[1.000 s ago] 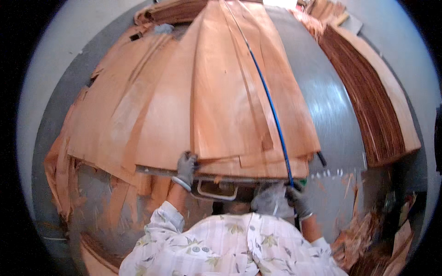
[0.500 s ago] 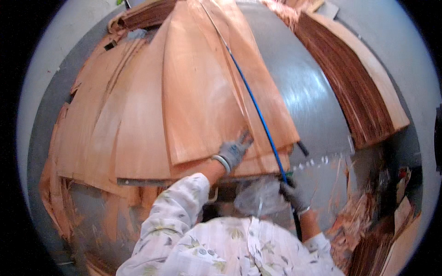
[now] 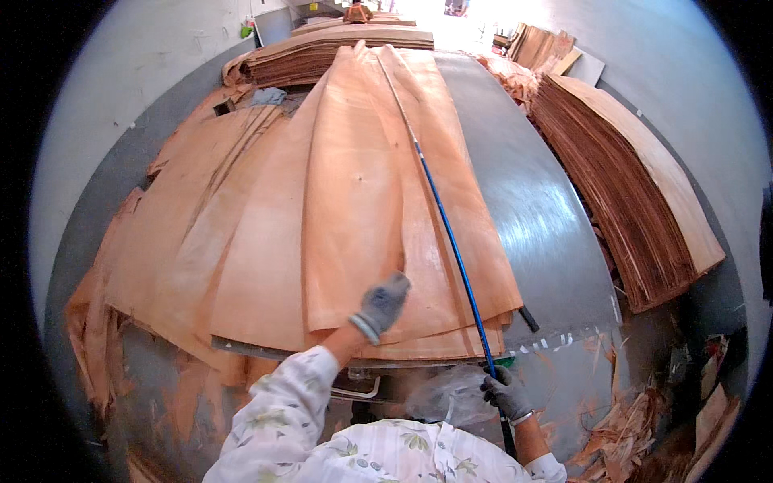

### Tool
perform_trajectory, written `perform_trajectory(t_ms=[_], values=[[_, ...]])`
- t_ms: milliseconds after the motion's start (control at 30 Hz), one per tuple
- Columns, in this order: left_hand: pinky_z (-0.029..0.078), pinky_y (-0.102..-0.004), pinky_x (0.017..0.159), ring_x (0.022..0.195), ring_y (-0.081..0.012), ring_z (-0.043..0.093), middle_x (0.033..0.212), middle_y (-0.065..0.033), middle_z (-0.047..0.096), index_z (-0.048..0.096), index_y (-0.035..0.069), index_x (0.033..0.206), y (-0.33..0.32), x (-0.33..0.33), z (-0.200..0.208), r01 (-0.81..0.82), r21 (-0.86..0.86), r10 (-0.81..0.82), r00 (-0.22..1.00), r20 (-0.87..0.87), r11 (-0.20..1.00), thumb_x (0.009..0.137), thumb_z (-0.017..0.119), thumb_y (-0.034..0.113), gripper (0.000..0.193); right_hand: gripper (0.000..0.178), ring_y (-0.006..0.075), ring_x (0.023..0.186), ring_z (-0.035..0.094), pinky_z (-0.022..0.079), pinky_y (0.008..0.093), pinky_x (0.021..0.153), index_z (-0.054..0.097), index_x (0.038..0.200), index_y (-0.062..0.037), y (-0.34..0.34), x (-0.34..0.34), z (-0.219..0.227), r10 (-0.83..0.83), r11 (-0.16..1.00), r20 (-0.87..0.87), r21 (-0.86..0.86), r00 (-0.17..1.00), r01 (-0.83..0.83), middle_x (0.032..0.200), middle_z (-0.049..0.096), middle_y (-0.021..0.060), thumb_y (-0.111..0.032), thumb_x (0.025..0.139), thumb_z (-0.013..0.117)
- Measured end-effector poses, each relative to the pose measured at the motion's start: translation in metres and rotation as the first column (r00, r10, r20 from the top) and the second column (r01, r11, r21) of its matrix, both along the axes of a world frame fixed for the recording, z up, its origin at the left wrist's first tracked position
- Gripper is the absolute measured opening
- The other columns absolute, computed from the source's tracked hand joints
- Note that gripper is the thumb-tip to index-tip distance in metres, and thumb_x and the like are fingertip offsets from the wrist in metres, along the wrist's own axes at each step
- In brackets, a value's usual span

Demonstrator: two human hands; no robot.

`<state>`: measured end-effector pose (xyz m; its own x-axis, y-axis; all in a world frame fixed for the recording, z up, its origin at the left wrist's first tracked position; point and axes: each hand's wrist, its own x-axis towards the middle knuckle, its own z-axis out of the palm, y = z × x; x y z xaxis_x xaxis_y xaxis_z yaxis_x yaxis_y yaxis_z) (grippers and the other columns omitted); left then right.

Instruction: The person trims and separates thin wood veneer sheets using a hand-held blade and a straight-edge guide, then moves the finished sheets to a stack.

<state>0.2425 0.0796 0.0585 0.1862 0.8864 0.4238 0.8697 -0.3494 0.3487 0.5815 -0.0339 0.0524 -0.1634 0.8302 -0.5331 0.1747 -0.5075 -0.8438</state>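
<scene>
Your left hand (image 3: 382,304) has gone from spread fingers to a curled shape at the right edge of the top veneer sheet (image 3: 350,217); its fingertips are hidden, so I can't tell whether they pinch it. That edge now looks raised leftward, so the overlap seems loosened rather than flat. Your right hand (image 3: 507,394) keeps its fingers wrapped around the blue pole (image 3: 453,241), which runs far over the sheets on the worktop (image 3: 539,185). Farther right lies a dark-edged veneer stack (image 3: 628,197).

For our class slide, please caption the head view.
Gloved left hand over wood sheets, right hand gripping a blue rod.
</scene>
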Motion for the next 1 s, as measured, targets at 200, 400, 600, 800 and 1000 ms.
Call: perform_trajectory(t_ms=[200, 400, 600, 800, 1000], values=[[0.047, -0.0306, 0.069, 0.076, -0.022, 0.057, 0.087, -0.0097, 0.057, 0.056, 0.004, 0.087, -0.077, -0.129, 0.1, -0.505, 0.266, 0.346, 0.812, 0.471, 0.821, 0.074, 0.061, -0.001, 0.015, 0.021, 0.0077, 0.042, 0.044, 0.034, 0.0219, 0.038, 0.058, 0.104, -0.0047, -0.005, -0.02, 0.01, -0.06, 0.998, -0.02, 0.004, 0.998, 0.06, 0.064, 0.057, 0.0041, -0.018, 0.088, 0.057], [0.045, -0.0247, 0.064, 0.071, -0.0105, 0.05, 0.08, 0.0005, 0.055, 0.057, 0.005, 0.087, -0.15, -0.24, 0.062, -0.822, 0.151, 0.515, 0.475, 0.714, 0.549, 0.081, 0.063, 0.003, 0.009, 0.021, 0.0073, 0.039, 0.042, 0.031, 0.0219, 0.036, 0.06, 0.1, -0.004, 0.0, -0.029, -0.001, -0.059, 0.997, -0.09, 0.044, 0.994, 0.063, 0.062, 0.057, 0.0039, -0.019, 0.085, 0.059], [0.044, -0.0244, 0.062, 0.068, -0.0091, 0.049, 0.076, 0.0003, 0.055, 0.056, 0.004, 0.083, -0.193, -0.282, -0.014, -0.893, -0.042, 0.582, 0.255, 0.772, 0.448, 0.081, 0.065, 0.007, 0.01, 0.019, 0.0073, 0.039, 0.042, 0.03, 0.0226, 0.034, 0.061, 0.096, -0.0034, 0.017, -0.042, -0.008, -0.055, 0.997, -0.12, 0.054, 0.991, 0.062, 0.06, 0.056, 0.0038, -0.019, 0.085, 0.06], [0.045, -0.0302, 0.062, 0.067, -0.016, 0.052, 0.077, -0.0057, 0.058, 0.055, 0.001, 0.083, -0.205, -0.294, -0.06, -0.946, -0.065, 0.756, 0.212, 0.619, 0.318, 0.081, 0.062, 0.006, 0.008, 0.021, 0.0068, 0.041, 0.042, 0.03, 0.0218, 0.036, 0.062, 0.099, -0.003, 0.019, -0.049, -0.006, -0.046, 0.997, -0.106, 0.059, 0.993, 0.052, 0.061, 0.055, 0.002, -0.019, 0.085, 0.06], [0.045, -0.0332, 0.077, 0.086, -0.0213, 0.055, 0.104, -0.0131, 0.054, 0.054, -0.001, 0.111, -0.203, -0.267, 0.006, -0.909, 0.336, 0.924, 0.325, 0.201, 0.246, 0.084, 0.059, 0.008, 0.028, 0.019, 0.0073, 0.045, 0.043, 0.033, 0.0218, 0.04, 0.059, 0.092, -0.0044, 0.036, -0.08, 0.012, -0.032, 0.986, -0.221, 0.15, 0.975, 0.067, 0.061, 0.048, -0.0018, -0.022, 0.085, 0.058]])
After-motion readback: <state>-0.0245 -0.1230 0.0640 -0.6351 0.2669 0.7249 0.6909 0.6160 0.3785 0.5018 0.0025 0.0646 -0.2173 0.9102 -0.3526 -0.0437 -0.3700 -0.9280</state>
